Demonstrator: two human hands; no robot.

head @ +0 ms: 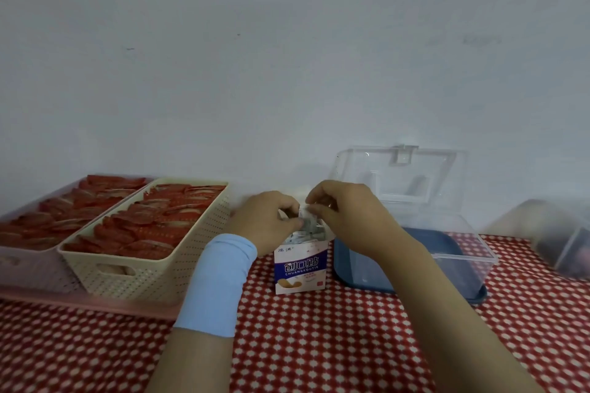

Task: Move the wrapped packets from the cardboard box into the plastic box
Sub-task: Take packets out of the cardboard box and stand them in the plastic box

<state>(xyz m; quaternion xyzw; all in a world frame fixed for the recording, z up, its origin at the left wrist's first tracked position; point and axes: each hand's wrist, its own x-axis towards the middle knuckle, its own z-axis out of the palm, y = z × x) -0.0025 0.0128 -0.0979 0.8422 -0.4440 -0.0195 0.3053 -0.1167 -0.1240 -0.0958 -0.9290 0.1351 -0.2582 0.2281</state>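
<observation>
Cardboard box upright on checked cloth. Left hand and right hand both pinch wrapped packets at its open top. Plastic box just beside at box's 3 o'clock, lid up.

A cream basket and a pink tray — full of red sachets — stand on a checked tablecloth.

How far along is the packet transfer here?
Early. Done: the plastic box stands open, lid raised; no packets plainly show inside. In hand: the left hand and right hand both pinch wrapped packets at the cardboard box's open top, not yet lifted clear. Left: carrying them into the plastic box, plus others visible in the cardboard box.
</observation>
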